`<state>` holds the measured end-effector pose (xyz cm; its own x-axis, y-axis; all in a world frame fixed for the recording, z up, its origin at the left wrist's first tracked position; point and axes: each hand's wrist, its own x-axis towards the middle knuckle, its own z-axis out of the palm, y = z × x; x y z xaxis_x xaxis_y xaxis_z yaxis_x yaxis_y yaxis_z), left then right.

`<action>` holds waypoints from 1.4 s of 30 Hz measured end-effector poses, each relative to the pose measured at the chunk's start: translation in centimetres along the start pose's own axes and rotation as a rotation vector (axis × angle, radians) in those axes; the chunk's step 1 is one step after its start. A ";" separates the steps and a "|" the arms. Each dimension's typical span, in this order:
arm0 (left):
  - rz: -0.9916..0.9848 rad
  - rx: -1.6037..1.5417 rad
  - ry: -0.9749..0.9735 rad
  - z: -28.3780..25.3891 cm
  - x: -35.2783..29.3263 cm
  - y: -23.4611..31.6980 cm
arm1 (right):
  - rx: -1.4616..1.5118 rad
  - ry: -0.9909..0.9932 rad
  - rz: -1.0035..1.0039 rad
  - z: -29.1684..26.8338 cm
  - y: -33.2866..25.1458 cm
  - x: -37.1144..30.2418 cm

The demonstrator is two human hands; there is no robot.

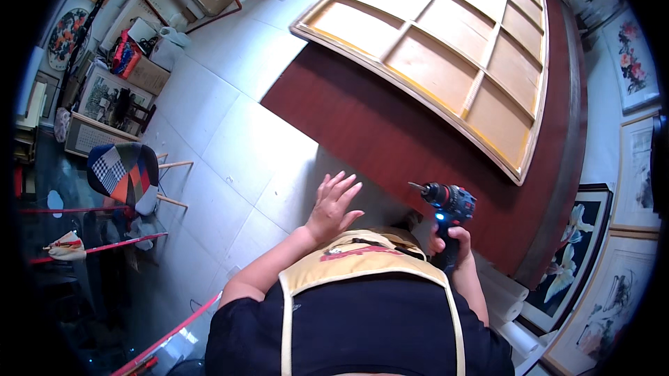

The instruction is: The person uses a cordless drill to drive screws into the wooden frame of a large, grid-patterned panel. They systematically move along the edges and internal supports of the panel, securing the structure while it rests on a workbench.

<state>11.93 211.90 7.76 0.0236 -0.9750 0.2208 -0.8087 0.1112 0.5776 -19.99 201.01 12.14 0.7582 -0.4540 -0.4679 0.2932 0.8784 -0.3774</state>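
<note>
My right hand [453, 242] is wrapped round the grip of a dark blue cordless drill [446, 203], whose small work light glows. The drill's bit points left, just off the near edge of a dark red wooden table [362, 108]. In front of my apron, my left hand [335, 207] hangs in the air with its fingers spread and nothing in it. A large wooden frame [435, 55] with a grid of crossbars and pale panels lies on the table, beyond both hands and touching neither.
A patchwork chair [124, 177] stands on the tiled floor to the left. Framed pictures [571, 257] lean along the right side, near white paper rolls [512, 299]. Boxes and bags [146, 73] crowd the far left. A red-edged glass surface [167, 334] is at lower left.
</note>
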 end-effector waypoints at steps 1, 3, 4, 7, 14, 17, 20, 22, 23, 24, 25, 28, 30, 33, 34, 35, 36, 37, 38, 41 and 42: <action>-0.021 0.011 -0.009 -2.0 -1.4 -2.1 | -0.019 -0.006 0.026 1.9 1.2 1.9; -0.047 -0.009 0.009 -5.6 -2.9 -5.5 | 0.005 0.042 0.102 5.7 2.9 5.1; -0.047 -0.006 0.029 -7.7 -3.3 -7.3 | -0.011 0.004 0.120 7.4 3.7 6.9; -0.119 -0.136 0.032 -12.2 -2.9 -12.5 | -0.050 -0.017 0.158 11.8 5.2 10.8; -0.043 -0.339 0.010 -19.9 6.4 -24.3 | 0.005 0.021 0.064 16.4 7.1 20.5; -0.218 -0.546 -0.061 -21.2 9.5 -32.1 | 0.061 0.011 -0.029 17.5 7.7 26.0; -0.442 -0.548 -0.052 -22.3 9.1 -43.5 | 0.091 0.009 -0.079 20.2 6.7 32.8; -0.790 -0.719 -0.062 -23.8 4.4 -50.8 | 0.172 -0.021 -0.109 22.7 7.2 36.9; -0.936 -0.809 -0.071 -24.7 3.2 -53.7 | 0.163 -0.029 -0.132 24.1 6.7 38.8; -1.025 -0.834 -0.015 -25.5 1.3 -55.3 | 0.149 -0.034 -0.151 25.2 6.2 40.4; -1.141 -0.795 0.012 -27.0 -2.2 -59.1 | 0.138 -0.053 -0.153 26.7 5.8 42.4; -1.446 -0.869 0.158 -30.4 -9.2 -64.1 | 0.126 -0.060 -0.147 29.0 4.1 47.2; -1.619 -0.824 0.164 -32.2 -12.0 -67.8 | 0.079 -0.029 -0.181 30.7 2.9 50.3; -1.797 -0.803 0.153 -33.1 -10.1 -73.0 | 0.111 0.063 -0.252 33.7 2.5 53.7; -1.801 -0.796 0.136 -33.6 -8.7 -75.0 | 0.139 0.110 -0.287 34.6 2.8 54.8; -1.778 -0.794 0.115 -34.0 -6.2 -77.2 | 0.158 0.149 -0.325 35.4 2.8 56.0; -1.727 -0.787 0.085 -34.5 -3.1 -79.3 | 0.165 0.107 -0.388 35.4 3.2 57.1; -1.642 -0.773 0.033 -34.6 0.9 -81.9 | 0.186 0.106 -0.432 35.4 3.5 57.7; -1.543 -0.747 -0.010 -34.9 5.1 -84.1 | 0.213 0.097 -0.467 35.7 3.9 58.3; -1.247 -0.605 -0.137 -34.2 21.1 -88.3 | 0.257 0.143 -0.579 35.8 4.9 59.3; -1.150 -0.654 -0.251 -33.2 27.3 -88.3 | 0.285 0.198 -0.623 36.1 4.9 59.0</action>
<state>103.51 181.86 -11.18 0.3297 -0.5773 -0.7470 0.0253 -0.7856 0.6182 47.19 183.85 11.51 0.2882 -0.8789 -0.3800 0.7990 0.4395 -0.4105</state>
